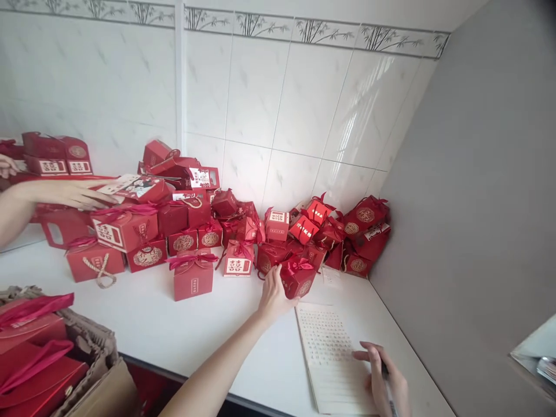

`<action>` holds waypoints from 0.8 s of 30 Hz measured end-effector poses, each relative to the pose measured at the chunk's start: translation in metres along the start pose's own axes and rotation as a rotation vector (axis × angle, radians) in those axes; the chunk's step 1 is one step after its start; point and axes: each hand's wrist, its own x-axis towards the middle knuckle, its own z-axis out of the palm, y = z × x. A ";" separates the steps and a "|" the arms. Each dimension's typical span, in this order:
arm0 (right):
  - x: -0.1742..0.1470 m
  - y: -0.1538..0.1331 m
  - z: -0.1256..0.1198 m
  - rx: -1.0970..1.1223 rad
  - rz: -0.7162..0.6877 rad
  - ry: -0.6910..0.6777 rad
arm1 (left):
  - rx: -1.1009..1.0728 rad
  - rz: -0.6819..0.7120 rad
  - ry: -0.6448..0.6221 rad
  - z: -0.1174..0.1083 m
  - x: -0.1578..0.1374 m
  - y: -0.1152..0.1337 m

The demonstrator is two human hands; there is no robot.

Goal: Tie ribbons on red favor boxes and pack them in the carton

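Note:
My left hand [275, 298] reaches forward over the white table and grips a red gift box [299, 279] by its left side; a magenta ribbon bow tops this box, and a round gold emblem shows on its front. Beneath my right hand [384, 379] lies an open lined notebook [332, 362], its upper half filled with handwriting. A dark pen [386, 379] is held between the fingers of that hand, over the page's right edge. Just left of the gripped box stand a red box with a white label [238, 259] and a plain-fronted red box with a ribbon [193, 278].
Many red gift boxes [147, 255] are piled along the tiled wall. At the left, another person's hand [72, 192] rests on a flat picture-topped box [138, 186]. A cardboard carton [98, 376] with red boxes is at the lower left. A grey wall [469, 202] bounds the right side.

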 end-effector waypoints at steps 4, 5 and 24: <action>-0.004 0.002 0.007 0.002 -0.056 -0.031 | -0.025 -0.116 0.003 0.004 0.017 0.002; -0.002 0.003 0.010 0.009 -0.069 -0.029 | -0.040 -0.133 0.021 0.005 0.016 0.005; 0.108 -0.029 -0.027 -0.155 -0.051 0.287 | 0.053 0.174 -0.144 -0.039 -0.040 0.010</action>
